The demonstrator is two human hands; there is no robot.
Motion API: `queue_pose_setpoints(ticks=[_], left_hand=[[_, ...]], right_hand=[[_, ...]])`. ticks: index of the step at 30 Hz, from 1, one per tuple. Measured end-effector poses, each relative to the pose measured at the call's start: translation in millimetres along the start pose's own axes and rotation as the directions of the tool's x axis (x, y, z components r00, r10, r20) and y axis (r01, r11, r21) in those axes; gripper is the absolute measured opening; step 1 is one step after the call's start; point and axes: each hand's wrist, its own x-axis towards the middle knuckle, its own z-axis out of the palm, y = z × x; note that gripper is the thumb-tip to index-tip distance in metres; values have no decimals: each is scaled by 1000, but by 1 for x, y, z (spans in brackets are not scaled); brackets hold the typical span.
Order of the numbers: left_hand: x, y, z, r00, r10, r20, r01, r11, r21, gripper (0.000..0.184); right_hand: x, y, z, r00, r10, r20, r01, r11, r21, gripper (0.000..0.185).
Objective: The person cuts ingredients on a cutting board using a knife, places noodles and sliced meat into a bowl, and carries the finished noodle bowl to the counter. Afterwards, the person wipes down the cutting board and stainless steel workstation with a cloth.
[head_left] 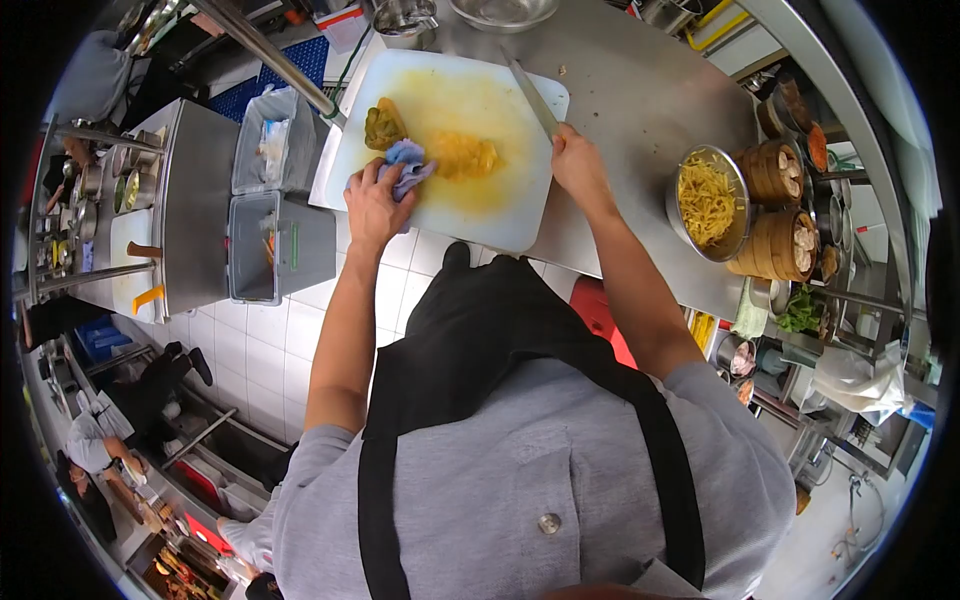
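My left hand (378,208) is closed on a crumpled blue-purple cloth (408,166), pressed to the left side of a white cutting board (480,92). Just beyond the cloth lies a greenish-yellow chunk of food (384,124), whose kind I cannot make out. A small heap of chopped yellow pieces (468,155) sits mid-board, amid yellow stains. In my right hand (582,170) is the handle of a knife (532,96). Its blade points away from me over the board's right side, apart from the chopped heap.
On the steel counter (640,120), right, stand a metal bowl of yellow shreds (708,200) and bamboo steamers (775,245). A metal bowl (505,12) and a pot (404,22) sit behind the board. Plastic bins (270,245) stand at left. Other people (95,440) are at lower left.
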Motion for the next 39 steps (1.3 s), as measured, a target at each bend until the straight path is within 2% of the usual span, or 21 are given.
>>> queue_pose_setpoints(ticks=[1,3,4,6,9,12,16,19,21,22,23,24,25,26,28,31,32,34,35,37,39], left_hand=[[1,-2,1,1000,6,-2,-6,1000,-2,47],[3,-4,3,1000,18,-6,-18,1000,-9,46],[3,-5,4,999,37,1,-37,999,-12,46],[3,-5,4,998,52,-25,-53,999,-11,45],[4,-5,4,997,72,-28,-72,997,2,44],[5,-7,3,994,105,-26,-105,994,11,44],[6,-10,7,991,130,-45,-129,991,25,45],[8,-10,2,985,169,-43,-167,985,39,43],[10,-7,-5,997,71,-34,-75,987,-145,41],[15,16,-22,996,1,-93,-26,963,-267,30],[23,39,-32,996,29,-88,-53,960,-275,30],[29,61,-41,992,43,-120,-85,924,-372,29],[31,84,-49,988,45,-149,-110,878,-466,28],[40,111,-51,980,164,-113,-199,846,-495,28],[58,178,-36,869,425,-254,-495,721,-484,27],[76,255,19,757,634,-159,-622,622,-475,29],[81,270,35,746,645,-165,-633,611,-475,29],[87,295,63,622,783,-8,-713,563,-419,31],[91,301,71,609,793,-15,-722,546,-424,31],[104,301,84,712,702,6,-625,637,-451,29],[121,300,90,723,686,80,-611,689,-389,29]], right_hand=[[-5,-4,-1,1000,2,-6,-2,1000,0,34],[-21,-23,2,993,87,77,-75,987,-146,36],[-26,-27,13,992,103,67,-93,986,-141,36],[-33,-31,38,998,-66,-14,64,992,-110,35],[-36,-45,27,997,76,-6,-76,997,-25,35],[-30,-13,26,995,84,-58,-80,995,68,37],[-32,31,11,982,122,-146,-124,992,-4,37],[-43,39,-10,959,181,-219,-168,983,73,38],[-57,31,-32,935,292,-202,-300,954,-11,41],[-62,39,-32,925,310,-219,-319,948,-3,41],[-67,50,-29,934,193,-302,-238,964,-121,44],[-73,59,-29,929,67,-365,-166,955,-248,48],[-79,62,-32,922,83,-377,-187,951,-247,48],[-83,61,-33,927,105,-361,-223,926,-304,50],[-90,60,-36,929,120,-350,-251,899,-358,53],[-107,56,-40,901,80,-427,-225,927,-299,48],[-113,53,-44,903,79,-422,-221,928,-300,45],[-128,56,-52,898,39,-438,-191,932,-309,41],[-138,56,-59,891,49,-451,-207,928,-309,41],[-161,54,-73,854,121,-505,-256,944,-208,38],[-186,58,-80,851,168,-497,-300,933,-198,36]])
